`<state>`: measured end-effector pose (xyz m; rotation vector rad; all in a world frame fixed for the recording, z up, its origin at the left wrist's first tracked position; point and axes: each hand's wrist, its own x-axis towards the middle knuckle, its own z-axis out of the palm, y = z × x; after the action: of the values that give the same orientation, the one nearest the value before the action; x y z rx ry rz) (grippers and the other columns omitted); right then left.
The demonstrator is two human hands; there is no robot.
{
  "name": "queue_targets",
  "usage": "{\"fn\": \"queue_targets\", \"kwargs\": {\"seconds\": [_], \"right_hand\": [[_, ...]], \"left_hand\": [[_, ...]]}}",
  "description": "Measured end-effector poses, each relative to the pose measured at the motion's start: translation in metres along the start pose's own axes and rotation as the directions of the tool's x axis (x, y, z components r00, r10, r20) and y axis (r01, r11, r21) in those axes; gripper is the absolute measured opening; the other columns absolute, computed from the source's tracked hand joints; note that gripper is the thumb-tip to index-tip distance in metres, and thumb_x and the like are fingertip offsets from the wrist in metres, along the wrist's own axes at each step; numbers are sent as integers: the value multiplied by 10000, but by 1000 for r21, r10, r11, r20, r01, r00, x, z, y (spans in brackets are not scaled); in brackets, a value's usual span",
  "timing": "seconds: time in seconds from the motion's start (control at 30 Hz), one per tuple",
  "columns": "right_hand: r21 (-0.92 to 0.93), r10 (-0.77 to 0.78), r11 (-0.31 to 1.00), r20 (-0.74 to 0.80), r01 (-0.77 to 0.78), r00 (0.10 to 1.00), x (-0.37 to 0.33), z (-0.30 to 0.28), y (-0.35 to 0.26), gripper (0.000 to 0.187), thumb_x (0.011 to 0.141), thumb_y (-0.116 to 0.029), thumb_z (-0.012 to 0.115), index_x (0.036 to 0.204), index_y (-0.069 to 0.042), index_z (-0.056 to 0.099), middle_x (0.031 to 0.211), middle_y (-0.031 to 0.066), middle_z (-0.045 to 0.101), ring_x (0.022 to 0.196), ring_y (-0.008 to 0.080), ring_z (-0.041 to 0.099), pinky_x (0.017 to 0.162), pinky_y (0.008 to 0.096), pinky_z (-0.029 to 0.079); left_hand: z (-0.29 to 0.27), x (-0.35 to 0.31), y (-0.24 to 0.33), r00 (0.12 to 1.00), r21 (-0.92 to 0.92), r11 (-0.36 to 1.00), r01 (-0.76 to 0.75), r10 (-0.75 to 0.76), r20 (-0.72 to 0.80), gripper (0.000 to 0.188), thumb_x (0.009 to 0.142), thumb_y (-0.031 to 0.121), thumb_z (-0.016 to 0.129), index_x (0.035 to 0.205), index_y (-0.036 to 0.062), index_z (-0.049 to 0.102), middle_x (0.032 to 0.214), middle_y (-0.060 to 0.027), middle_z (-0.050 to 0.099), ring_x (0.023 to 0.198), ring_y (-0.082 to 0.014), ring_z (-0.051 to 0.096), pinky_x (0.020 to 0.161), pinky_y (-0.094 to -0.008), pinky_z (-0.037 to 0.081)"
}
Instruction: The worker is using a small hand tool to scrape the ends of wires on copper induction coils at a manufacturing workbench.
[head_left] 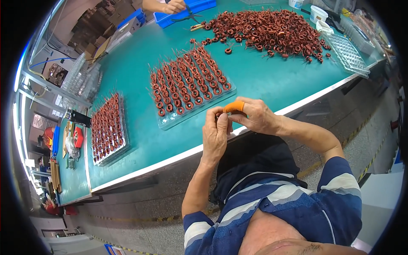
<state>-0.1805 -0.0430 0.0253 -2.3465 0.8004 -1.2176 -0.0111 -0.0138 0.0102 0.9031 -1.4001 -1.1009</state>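
Just over the table's front edge, my left hand (215, 135) pinches a small copper-wound ring coil (218, 114) between thumb and fingers; most of the coil is hidden. My right hand (258, 117) meets it from the right, closed, with an orange finger cot (234, 106) on one finger. Its fingertips press together at the coil, and any wire between them is too small to see. Beyond my hands lies a clear plastic tray (172, 122) with rows of similar coils, their wire ends sticking up. A second filled tray (111, 158) stands farther left.
A large heap of loose coils (267, 34) covers the far right of the green table (140, 140). Empty clear trays (348, 55) lie at the right edge near white tubs (318, 14). Across the table, another person's hand (174, 6) is beside pliers (187, 16) and a blue bin (163, 20).
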Motion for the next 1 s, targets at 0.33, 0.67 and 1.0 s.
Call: {"fn": "queue_targets", "kwargs": {"seconds": [0.33, 0.67, 1.0], "right_hand": [[49, 51, 998, -151, -44, 987, -6, 0, -15, 196, 859, -119, 670, 1026, -16, 673, 783, 106, 615, 666, 232, 618, 599, 316, 500], [601, 492, 666, 92, -442, 866, -5, -1, -13, 271, 932, -251, 623, 993, 8, 674, 754, -8, 607, 697, 58, 537, 608, 222, 462], [-331, -265, 930, -304, 159, 915, 4, -21, -48, 191, 706, -39, 766, 874, -16, 679, 828, 79, 588, 722, 252, 551, 608, 353, 442]], "left_hand": [[-3, -4, 12, 982, -223, 966, 127, -92, 162, 294, 1004, 324, 466, 993, 32, 493, 684, -34, 532, 566, -102, 514, 504, -224, 420], [-7, -11, 34, 983, 268, 953, -137, 98, 153, 278, 886, 100, 649, 1138, 39, 549, 900, -117, 635, 798, -187, 636, 722, -299, 515], [-2, -12, 28, 982, 202, 961, -187, 189, 12, 204, 915, 76, 605, 1113, 30, 585, 809, -58, 589, 674, -129, 559, 592, -278, 466]]}}
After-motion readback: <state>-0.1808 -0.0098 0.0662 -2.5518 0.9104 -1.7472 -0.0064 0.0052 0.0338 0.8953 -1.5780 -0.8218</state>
